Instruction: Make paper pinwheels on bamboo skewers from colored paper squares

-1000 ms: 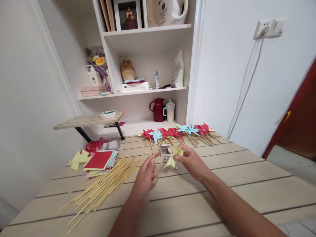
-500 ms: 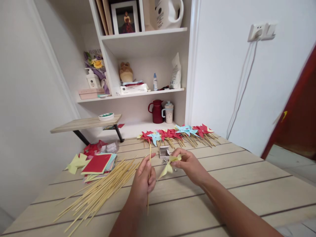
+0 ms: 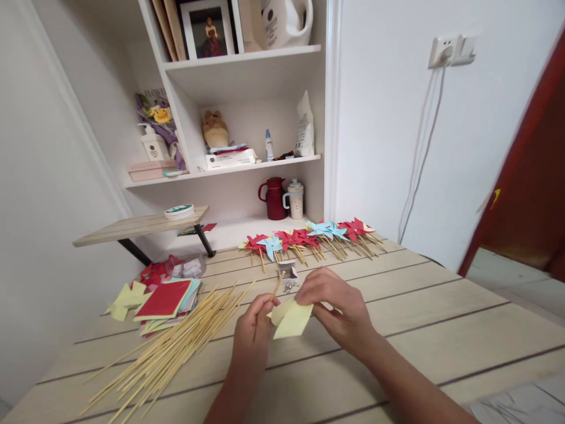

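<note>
My left hand [image 3: 253,328] is closed around a thin wooden stick [image 3: 278,285], whose upper end sticks out above the fingers. In my right hand [image 3: 338,306] a pale yellow paper pinwheel [image 3: 295,319] is pinched, its folded blades hanging down between both hands. The paper's left edge meets the left fingertips. Just beyond the hands, several small silver pins [image 3: 289,287] lie before a small open box [image 3: 288,271]. To the left, many loose wooden sticks [image 3: 185,347] are spread in a pile.
Finished red, blue and yellow pinwheels [image 3: 289,238] lie in a row at the table's back. Left of the sticks are a stack of coloured paper squares [image 3: 163,299] and a yellow pinwheel shape [image 3: 127,299]. A small raised wooden stand [image 3: 141,226] is behind them.
My right hand has brought the yellow paper pinwheel left and down against my left hand. The stick has lowered and now leans to the right. The view has shifted slightly right.
</note>
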{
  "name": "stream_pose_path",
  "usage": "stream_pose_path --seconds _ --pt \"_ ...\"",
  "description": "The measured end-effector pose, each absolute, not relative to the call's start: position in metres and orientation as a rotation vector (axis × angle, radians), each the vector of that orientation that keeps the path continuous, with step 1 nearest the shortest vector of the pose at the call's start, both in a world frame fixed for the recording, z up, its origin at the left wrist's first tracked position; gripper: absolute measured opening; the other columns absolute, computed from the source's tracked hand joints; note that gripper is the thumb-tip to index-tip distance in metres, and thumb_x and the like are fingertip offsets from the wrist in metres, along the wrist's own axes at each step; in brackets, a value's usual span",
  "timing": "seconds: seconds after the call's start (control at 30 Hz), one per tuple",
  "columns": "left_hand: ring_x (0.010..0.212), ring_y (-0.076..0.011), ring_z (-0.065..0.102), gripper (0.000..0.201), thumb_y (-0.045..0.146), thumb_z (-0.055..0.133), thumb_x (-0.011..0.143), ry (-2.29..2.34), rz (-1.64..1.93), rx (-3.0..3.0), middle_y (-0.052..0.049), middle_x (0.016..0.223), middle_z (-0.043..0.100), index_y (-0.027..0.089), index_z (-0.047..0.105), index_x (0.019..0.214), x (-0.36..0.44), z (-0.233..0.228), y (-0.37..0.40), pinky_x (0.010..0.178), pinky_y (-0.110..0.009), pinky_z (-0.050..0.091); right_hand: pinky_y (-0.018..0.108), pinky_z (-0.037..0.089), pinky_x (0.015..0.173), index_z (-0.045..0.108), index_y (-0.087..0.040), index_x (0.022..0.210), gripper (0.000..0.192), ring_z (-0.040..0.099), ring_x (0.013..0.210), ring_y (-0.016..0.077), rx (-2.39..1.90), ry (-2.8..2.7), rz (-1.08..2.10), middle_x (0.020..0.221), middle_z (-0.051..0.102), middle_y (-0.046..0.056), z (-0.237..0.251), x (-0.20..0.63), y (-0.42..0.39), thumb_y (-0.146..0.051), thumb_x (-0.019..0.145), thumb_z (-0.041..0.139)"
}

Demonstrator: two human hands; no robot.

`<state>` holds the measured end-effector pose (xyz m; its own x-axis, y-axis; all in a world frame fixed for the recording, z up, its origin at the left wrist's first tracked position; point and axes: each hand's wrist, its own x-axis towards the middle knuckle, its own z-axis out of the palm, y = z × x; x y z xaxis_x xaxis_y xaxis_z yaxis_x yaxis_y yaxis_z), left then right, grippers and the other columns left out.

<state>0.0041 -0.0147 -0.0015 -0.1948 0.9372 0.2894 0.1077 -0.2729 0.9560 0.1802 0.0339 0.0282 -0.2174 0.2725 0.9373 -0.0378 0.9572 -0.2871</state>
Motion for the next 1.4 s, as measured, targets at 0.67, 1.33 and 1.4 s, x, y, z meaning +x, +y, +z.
stream_pose_path --seconds 0.67,1.33,1.4 --pt "0.047 -0.0061 0.015 0.043 0.061 0.06 0.084 1.086 1.345 1.307 0.009 0.053 0.027 0.017 0.059 0.079 0.0118 0.004 -0.0257 0.046 -0.022 0.012 0.038 0.053 0.069 0.071 -0.026 0.09 0.022 0.064 0.075 0.0197 -0.274 -1.677 0.267 0.079 0.073 0.003 0.0326 0.1853 0.0355 -0.007 0.087 0.06" --pt "0.049 -0.0091 0.024 0.052 0.059 0.06 0.083 1.181 1.398 1.409 0.006 0.054 0.032 0.014 0.074 0.104 0.0093 -0.0016 -0.0245 0.047 -0.023 0.017 0.037 0.052 0.071 0.07 -0.025 0.093 0.027 0.064 0.078 0.0197 -0.25 -1.696 0.292 0.082 0.072 0.003 0.0303 0.1854 0.0348 -0.002 0.085 0.059" --pt "0.049 -0.0093 0.024 0.051 0.058 0.059 0.083 1.184 1.406 1.408 0.006 0.054 0.032 0.014 0.074 0.105 0.0095 -0.0018 -0.0247 0.047 -0.023 0.017 0.038 0.053 0.072 0.07 -0.026 0.093 0.026 0.065 0.079 0.0201 -0.264 -1.696 0.293 0.082 0.072 0.004 0.0298 0.1858 0.0345 -0.003 0.085 0.059"
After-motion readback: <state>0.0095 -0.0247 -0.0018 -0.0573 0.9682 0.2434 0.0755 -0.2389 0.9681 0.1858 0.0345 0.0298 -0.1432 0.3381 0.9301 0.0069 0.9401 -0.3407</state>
